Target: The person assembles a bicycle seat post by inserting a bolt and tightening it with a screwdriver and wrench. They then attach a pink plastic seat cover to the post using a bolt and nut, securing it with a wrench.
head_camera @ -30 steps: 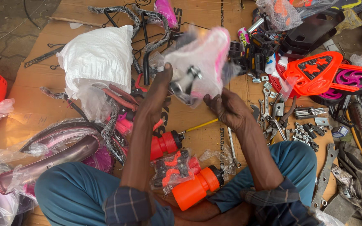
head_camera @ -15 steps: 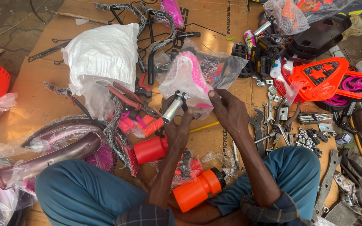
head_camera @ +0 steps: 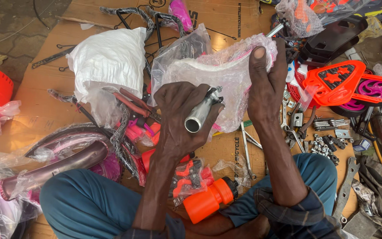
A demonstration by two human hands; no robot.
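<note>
Head view. The left hand (head_camera: pixel 180 119) has its fingers wrapped tight around a short silver metal post (head_camera: pixel 200 115), open end toward the camera. The upper end of the post runs into a plastic-wrapped pink saddle (head_camera: pixel 226 75), which sits directly above and beyond the left fingertips. The right hand (head_camera: pixel 266 84) clamps the saddle's far edge, thumb pressed on top of the wrap and fingers curled behind it.

To do this step well, in my judgement: keep the left grip firm on the post so it cannot turn, and steady the saddle with the right hand only at its edge. The thin wrap looks slippery, so pressure should bear on the hard shell beneath rather than on loose film.

Containers: a clear plastic bag (head_camera: pixel 186 48) lies open just behind the left knuckles; its contents cannot be told. A white sack (head_camera: pixel 107 62) sits well to the left of the left fingers, closed over its contents. An orange bottle (head_camera: pixel 208 201) lies below both wrists, cap on. Loose nuts and bolts (head_camera: pixel 321 144) rest uncontained on the cardboard sheet (head_camera: pixel 36 102), right of the right forearm.
</note>
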